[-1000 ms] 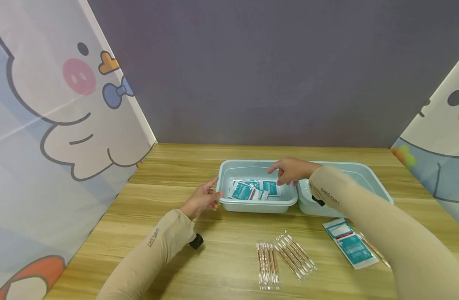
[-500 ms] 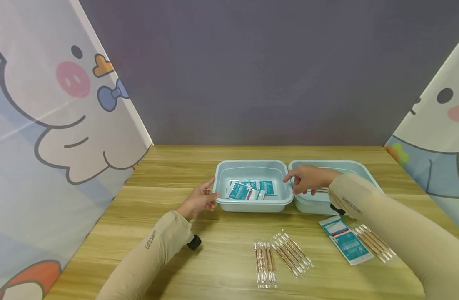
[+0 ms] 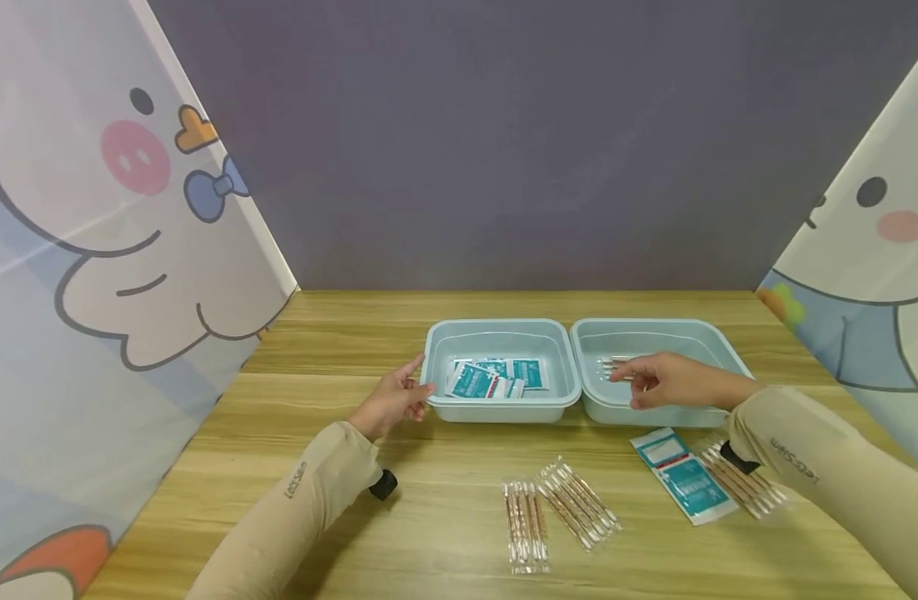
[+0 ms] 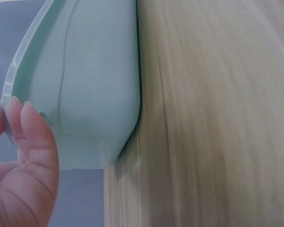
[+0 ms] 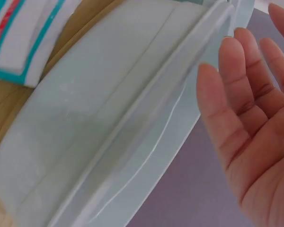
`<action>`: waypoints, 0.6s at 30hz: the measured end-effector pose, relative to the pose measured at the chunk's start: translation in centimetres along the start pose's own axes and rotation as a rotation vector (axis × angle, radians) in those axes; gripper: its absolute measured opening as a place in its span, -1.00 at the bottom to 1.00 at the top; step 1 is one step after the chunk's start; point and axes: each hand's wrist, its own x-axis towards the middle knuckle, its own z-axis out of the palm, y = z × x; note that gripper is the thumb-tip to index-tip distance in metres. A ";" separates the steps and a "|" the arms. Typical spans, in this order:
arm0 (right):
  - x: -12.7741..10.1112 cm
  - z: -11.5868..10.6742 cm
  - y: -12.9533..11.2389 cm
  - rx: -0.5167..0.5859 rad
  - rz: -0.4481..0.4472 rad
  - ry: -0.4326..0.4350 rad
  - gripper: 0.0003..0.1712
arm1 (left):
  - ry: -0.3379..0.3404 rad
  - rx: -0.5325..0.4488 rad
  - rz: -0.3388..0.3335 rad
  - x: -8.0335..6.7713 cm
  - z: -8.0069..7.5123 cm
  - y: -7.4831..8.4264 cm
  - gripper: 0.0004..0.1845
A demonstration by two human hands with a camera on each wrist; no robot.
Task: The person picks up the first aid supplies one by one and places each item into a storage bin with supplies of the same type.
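My left hand [image 3: 391,402] holds the left front corner of a pale blue plastic tray [image 3: 504,413], its fingertips [image 4: 31,111] at the rim. Several teal-and-white sachets [image 3: 477,381] lie inside that tray. Over the front of a second pale blue tray [image 3: 729,358] hovers my right hand [image 3: 672,381], fingers loosely bent with nothing between them. In the right wrist view its fingertips [image 5: 208,75] show apart, beside the tray rim. A clear packet of cotton swabs [image 3: 607,367] lies inside this right tray, partly hidden by the hand.
In front of the trays, two clear packs of cotton swabs [image 3: 525,527] lie side by side on the wooden table [image 3: 339,333]. Farther right, a teal-and-white sachet [image 3: 686,477] lies against another swab pack [image 3: 744,483], partly under my right sleeve. A grey wall [image 3: 459,150] stands behind.
My right hand has moved right, from above the left tray to above the right one, uncovering the swabs inside. My left hand stays at the tray corner. The head view has shifted slightly.
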 end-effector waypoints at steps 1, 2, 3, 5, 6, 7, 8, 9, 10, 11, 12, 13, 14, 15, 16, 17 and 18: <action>-0.4 -0.1 0.2 0.005 -0.008 0.002 -0.51 | 0.001 0.000 -0.004 0.0 0.0 0.0 -0.26; -0.8 -0.2 0.5 0.005 -0.015 0.001 -0.52 | -0.003 0.004 -0.002 0.0 -0.1 0.0 -0.27; -1.2 -0.3 0.8 0.011 -0.017 -0.005 -0.53 | -0.003 0.005 -0.001 0.0 -0.1 0.0 -0.27; -2.1 -0.4 1.4 0.034 -0.017 -0.031 -0.56 | 0.002 0.010 0.003 -0.1 -0.2 0.0 -0.27; -2.4 -0.3 1.7 0.053 -0.009 -0.045 -0.56 | 0.005 0.012 0.004 -0.2 -0.2 0.0 -0.27; -2.8 -0.3 2.0 0.071 0.001 -0.057 -0.54 | 0.005 0.016 0.007 -0.2 -0.3 0.0 -0.28; -3.3 -0.2 2.3 0.093 0.032 -0.066 -0.50 | 0.006 0.017 0.008 -0.2 -0.4 0.0 -0.28; -3.7 -0.1 2.4 0.121 0.064 -0.078 -0.45 | 0.008 0.017 0.009 -0.3 -0.4 0.0 -0.28; -4.2 -0.1 2.6 0.154 0.099 -0.086 -0.39 | 0.006 0.017 0.011 -0.4 -0.4 -0.1 -0.28; -4.7 0.0 2.8 0.184 0.145 -0.089 -0.32 | 0.001 0.018 0.013 -0.4 -0.4 -0.1 -0.28; -5.2 0.0 3.0 0.213 0.187 -0.089 -0.26 | -0.004 0.018 0.015 -0.4 -0.4 -0.2 -0.28; -5.7 0.0 3.2 0.238 0.227 -0.086 -0.22 | -0.006 0.017 0.018 -0.4 -0.4 -0.3 -0.28; -6.1 0.1 3.4 0.269 0.265 -0.081 -0.23 | -0.006 0.014 0.020 -0.4 -0.3 -0.3 -0.28; -6.5 0.1 3.5 0.301 0.288 -0.075 -0.27 | -0.003 0.012 0.023 -0.4 -0.2 -0.3 -0.28; -6.9 0.2 3.7 0.326 0.308 -0.061 -0.32 | -0.006 0.012 0.026 -0.3 -0.2 -0.3 -0.29; -7.3 0.3 3.9 0.341 0.322 -0.048 -0.37 | -0.006 0.010 0.025 -0.2 -0.2 -0.3 -0.29; -7.6 0.4 4.1 0.350 0.331 -0.035 -0.42 | -0.010 0.007 0.028 -0.1 -0.1 -0.3 -0.29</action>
